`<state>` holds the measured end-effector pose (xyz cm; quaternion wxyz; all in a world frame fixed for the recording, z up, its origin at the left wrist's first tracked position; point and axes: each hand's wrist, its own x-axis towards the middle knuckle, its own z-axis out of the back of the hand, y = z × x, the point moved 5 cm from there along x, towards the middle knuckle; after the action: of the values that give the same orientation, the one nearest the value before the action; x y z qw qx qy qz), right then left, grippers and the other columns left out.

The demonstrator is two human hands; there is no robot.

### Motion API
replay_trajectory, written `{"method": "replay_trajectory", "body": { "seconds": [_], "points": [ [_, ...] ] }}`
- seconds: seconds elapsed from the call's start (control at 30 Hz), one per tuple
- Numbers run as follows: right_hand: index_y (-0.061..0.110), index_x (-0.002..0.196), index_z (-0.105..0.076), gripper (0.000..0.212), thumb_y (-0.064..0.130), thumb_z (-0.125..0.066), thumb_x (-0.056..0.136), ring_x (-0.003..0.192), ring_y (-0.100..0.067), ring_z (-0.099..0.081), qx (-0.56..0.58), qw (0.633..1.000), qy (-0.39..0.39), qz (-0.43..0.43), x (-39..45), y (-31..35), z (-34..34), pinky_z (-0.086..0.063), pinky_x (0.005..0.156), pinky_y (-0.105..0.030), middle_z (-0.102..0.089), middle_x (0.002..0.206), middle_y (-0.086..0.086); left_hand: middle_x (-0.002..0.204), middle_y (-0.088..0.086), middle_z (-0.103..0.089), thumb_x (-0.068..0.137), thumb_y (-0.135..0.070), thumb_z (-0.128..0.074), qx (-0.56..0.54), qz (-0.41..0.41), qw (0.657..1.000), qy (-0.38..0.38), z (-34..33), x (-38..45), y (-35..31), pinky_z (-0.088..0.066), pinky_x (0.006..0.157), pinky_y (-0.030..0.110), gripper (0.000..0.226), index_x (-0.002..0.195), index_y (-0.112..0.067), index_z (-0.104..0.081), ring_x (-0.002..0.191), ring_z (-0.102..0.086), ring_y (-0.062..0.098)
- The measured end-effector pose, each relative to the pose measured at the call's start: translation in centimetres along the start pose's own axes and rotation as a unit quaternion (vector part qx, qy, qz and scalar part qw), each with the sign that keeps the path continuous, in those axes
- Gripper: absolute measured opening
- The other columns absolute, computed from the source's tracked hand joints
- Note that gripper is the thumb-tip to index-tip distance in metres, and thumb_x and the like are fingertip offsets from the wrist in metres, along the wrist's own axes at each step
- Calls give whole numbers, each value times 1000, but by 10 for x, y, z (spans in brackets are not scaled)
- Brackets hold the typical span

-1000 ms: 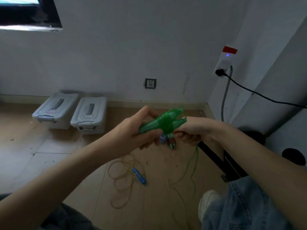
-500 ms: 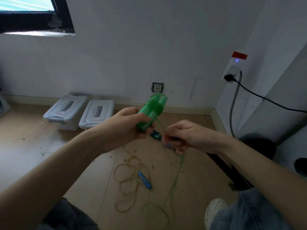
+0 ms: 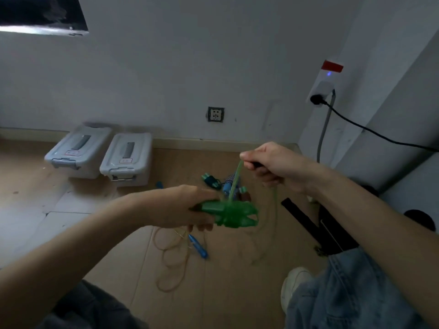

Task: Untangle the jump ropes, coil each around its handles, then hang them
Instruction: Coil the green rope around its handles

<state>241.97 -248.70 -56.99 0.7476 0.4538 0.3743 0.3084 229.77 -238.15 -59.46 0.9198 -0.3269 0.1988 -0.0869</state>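
My left hand (image 3: 187,207) grips two green jump-rope handles (image 3: 234,213) held together and lying level, with green rope wound round their middle. My right hand (image 3: 270,166) pinches the green rope (image 3: 235,180) and holds it taut above the handles; the loose rest of it hangs down to the floor. On the floor lies a yellowish rope (image 3: 171,260) in loose loops with a blue handle (image 3: 198,246). Further back lie other rope handles (image 3: 211,181), teal and blue, in a small heap.
Two grey lidded storage boxes (image 3: 127,159) stand against the far wall at the left. A wall socket (image 3: 215,114) and a plugged-in black cable (image 3: 370,130) are at the right. A black frame (image 3: 308,227), my white shoe (image 3: 293,283) and my jeans are at the lower right.
My left hand has lowered and turned the green handles from upright to level. My right hand has risen to the right, pulling the rope taut above them.
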Motion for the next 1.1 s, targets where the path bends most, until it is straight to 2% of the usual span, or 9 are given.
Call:
{"method": "replay_trajectory", "body": {
  "seconds": [0.17,0.27,0.37,0.43,0.57,0.67,0.83,0.9,1.1],
  "points": [
    [16,54,-47,43,32,-51,94,34,-7,-22,-109,992,-47,-38,2,-10,2,-20,38,-15,-30,39,8,80,-10,-63,92,-14,-48,-115,-78,990,18,13,-11,-24,-49,61,15,12,95,-24,-54,68,-59,-2],
    [8,66,-61,35,33,-57,90,45,-14,-37,-147,988,-31,-40,2,-11,-1,-33,53,-21,-45,55,-6,84,-7,-66,89,-20,-49,-189,-95,977,-9,23,-17,-23,-49,62,16,13,100,-15,-56,71,-60,1],
    [11,62,-49,28,21,-59,87,36,-7,-28,-78,991,90,-54,-2,-15,-16,-24,40,-16,-40,48,1,84,-6,-65,88,-26,-49,-242,-114,962,-58,32,-21,-19,-48,61,15,20,101,-14,-57,70,-58,2],
    [15,64,-49,35,35,-52,92,36,-5,-24,-59,984,146,-83,-6,-21,-26,-19,36,-16,-39,47,8,81,-8,-65,87,-28,-50,-285,-103,944,-130,38,-19,-12,-48,60,14,22,101,-14,-58,69,-58,3],
    [16,74,-47,28,33,-45,95,43,-7,-24,42,987,152,-27,-7,-14,-35,-24,42,-18,-39,57,5,75,-9,-67,76,-34,-54,-388,-46,889,-241,45,-13,3,-49,57,15,33,106,-20,-59,67,-59,5],
    [16,69,-43,28,31,-48,92,48,-8,-29,51,987,153,7,-3,-14,-37,-33,51,-20,-33,56,6,71,-8,-64,74,-39,-58,-377,-51,893,-242,45,-14,2,-47,56,17,37,104,-17,-60,64,-55,5],
    [15,68,-52,30,19,-43,97,40,-7,-34,-94,994,-32,-34,15,-27,-4,-32,42,-19,-39,39,13,68,-9,-65,77,-39,-56,-335,-36,924,-179,41,-16,0,-45,49,13,34,97,-13,-61,55,-53,2],
    [18,71,-57,29,23,-46,97,39,-6,-35,-116,988,-102,-15,16,-23,14,-32,40,-17,-39,44,9,68,-8,-65,78,-40,-54,-307,-38,942,-133,36,-17,-3,-43,47,12,29,91,-14,-61,53,-52,2],
    [20,64,-52,35,29,-43,97,49,-9,-35,-232,951,-195,62,8,-5,19,-29,51,-24,-37,54,6,64,-3,-63,76,-32,-61,-282,-50,958,-35,22,-14,-13,-40,43,12,7,76,-25,-64,49,-51,4]
  ]
}}
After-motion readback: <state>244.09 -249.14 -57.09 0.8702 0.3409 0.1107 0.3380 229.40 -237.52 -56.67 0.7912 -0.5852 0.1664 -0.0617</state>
